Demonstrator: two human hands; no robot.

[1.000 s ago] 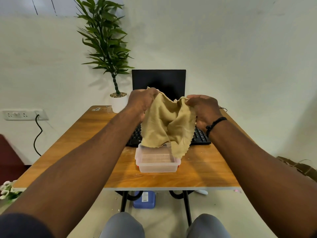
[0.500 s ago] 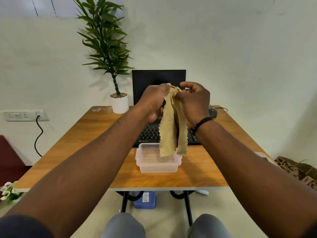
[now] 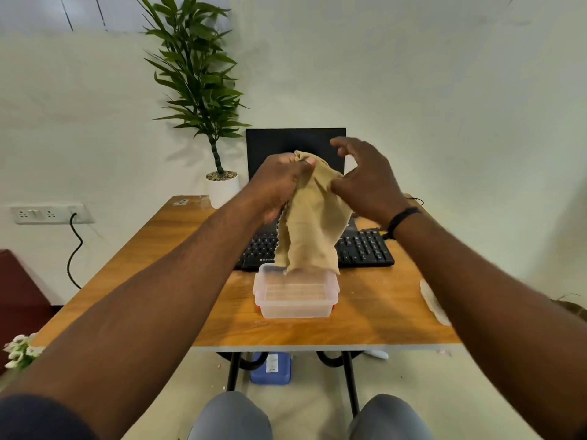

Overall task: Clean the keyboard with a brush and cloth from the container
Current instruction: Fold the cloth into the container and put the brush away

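Observation:
A tan cloth (image 3: 313,223) hangs folded above the clear plastic container (image 3: 295,296), which stands on the wooden desk (image 3: 178,246) in front of the black keyboard (image 3: 362,249). My left hand (image 3: 279,182) pinches the cloth's top edge. My right hand (image 3: 365,179) is beside it with fingers spread and loosely curved; its thumb side touches the cloth's right fold. The cloth hides the middle of the keyboard. No brush shows in the container or on the desk.
A dark monitor (image 3: 286,144) stands behind the keyboard. A potted plant (image 3: 219,185) sits at the desk's back left corner. A clear lid (image 3: 433,301) lies at the right edge. A blue box (image 3: 270,368) is under the desk. A wall socket (image 3: 47,213) has a cable.
The cloth, spread wide a second ago, was brought together into a fold. My right hand has now released its pinch and opened its fingers, while my left hand keeps hold of the top.

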